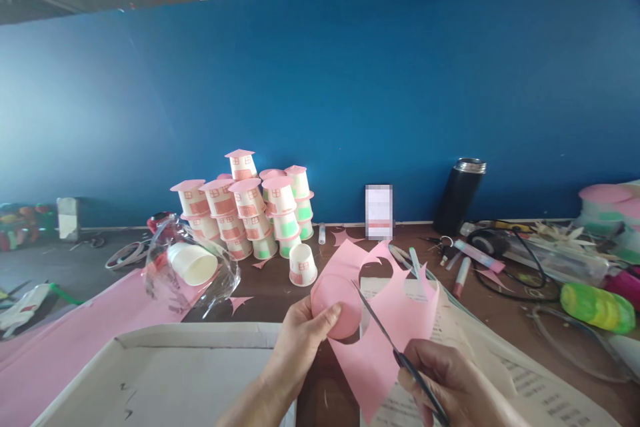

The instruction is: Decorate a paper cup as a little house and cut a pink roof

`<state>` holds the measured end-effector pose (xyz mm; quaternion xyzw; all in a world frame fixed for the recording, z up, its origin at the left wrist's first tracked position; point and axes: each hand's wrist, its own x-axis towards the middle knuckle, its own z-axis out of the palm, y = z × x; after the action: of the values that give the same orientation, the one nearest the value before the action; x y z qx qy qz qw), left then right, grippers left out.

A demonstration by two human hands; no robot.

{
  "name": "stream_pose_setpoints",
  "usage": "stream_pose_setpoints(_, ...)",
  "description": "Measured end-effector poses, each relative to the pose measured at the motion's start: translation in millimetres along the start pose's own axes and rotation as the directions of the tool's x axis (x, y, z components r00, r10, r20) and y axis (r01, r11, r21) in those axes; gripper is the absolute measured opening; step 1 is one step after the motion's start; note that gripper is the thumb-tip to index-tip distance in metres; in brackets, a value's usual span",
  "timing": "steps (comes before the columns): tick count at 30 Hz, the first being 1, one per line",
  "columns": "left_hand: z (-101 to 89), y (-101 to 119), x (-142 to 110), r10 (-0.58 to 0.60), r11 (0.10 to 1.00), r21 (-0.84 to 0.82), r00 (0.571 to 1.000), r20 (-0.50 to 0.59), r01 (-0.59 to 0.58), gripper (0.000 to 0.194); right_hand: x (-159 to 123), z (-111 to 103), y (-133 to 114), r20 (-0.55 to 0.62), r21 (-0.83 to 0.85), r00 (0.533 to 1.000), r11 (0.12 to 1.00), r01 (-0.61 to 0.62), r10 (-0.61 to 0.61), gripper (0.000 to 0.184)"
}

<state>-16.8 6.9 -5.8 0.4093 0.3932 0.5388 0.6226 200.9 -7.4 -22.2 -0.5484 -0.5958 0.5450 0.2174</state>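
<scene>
My left hand [313,323] pinches a pink paper disc [345,310], its thumb lying on the face of the disc. The disc borders a pink paper sheet [393,327] that has several rounded cut-outs along its edges. In my right hand [440,373] is a pair of scissors [383,330], with the blades pointing up and left over the sheet by the disc's right side. Whether the disc is still joined to the sheet, I cannot tell. Just behind my left hand stands a paper cup [303,265] with a window drawn on it.
Stacked paper cups [245,203] with pink tops stand at back left. A clear plastic bag [193,267] with white cups lies before them. A white box lid [195,380] is at front left. A black bottle [459,197], markers [463,277] and a yellow-green bottle [597,307] are at right.
</scene>
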Motion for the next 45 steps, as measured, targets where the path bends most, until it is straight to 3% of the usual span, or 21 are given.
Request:
stream_pose_setpoints(5, -0.5, -0.2, 1.6, -0.01, 1.0, -0.024, 1.0, -0.024, 0.01, 0.021, 0.9, -0.3, 0.2, 0.009, -0.015, 1.0, 1.0, 0.001, -0.001, 0.042)
stream_pose_setpoints(14, -6.0, -15.2, 4.6, 0.017, 1.0, -0.004, 0.984, -0.176, -0.018, 0.038, -0.4, 0.8, -5.1, 0.03, 0.004, 0.999, 1.0, 0.01, -0.011, 0.038)
stream_pose_setpoints(19, -1.3, -10.6, 2.0, -0.015, 0.997, -0.07, 0.996, -0.085, 0.009, 0.041, -0.9, 2.4, -7.6, 0.034, -0.003, 0.999, 1.0, 0.002, -0.002, 0.029)
stream_pose_setpoints(25, -2.9, -10.1, 1.2, -0.017, 0.999, 0.05, 0.997, -0.069, 0.021, 0.039, -1.4, 1.9, -9.7, 0.062, 0.005, 0.997, 0.999, 0.034, -0.034, 0.027)
stream_pose_setpoints(29, -3.1, -9.5, 0.8, -0.028, 0.995, 0.091, 0.997, -0.069, 0.034, 0.039, -2.9, 2.0, -10.5, 0.041, -0.018, 0.998, 0.999, 0.039, -0.039, 0.031)
stream_pose_setpoints(45, -0.4, -6.7, -0.9, -0.041, 0.999, -0.012, 0.999, -0.02, 0.04, 0.033, -3.1, 1.3, -4.7, 0.046, 0.01, 0.998, 0.999, 0.031, -0.031, 0.048)
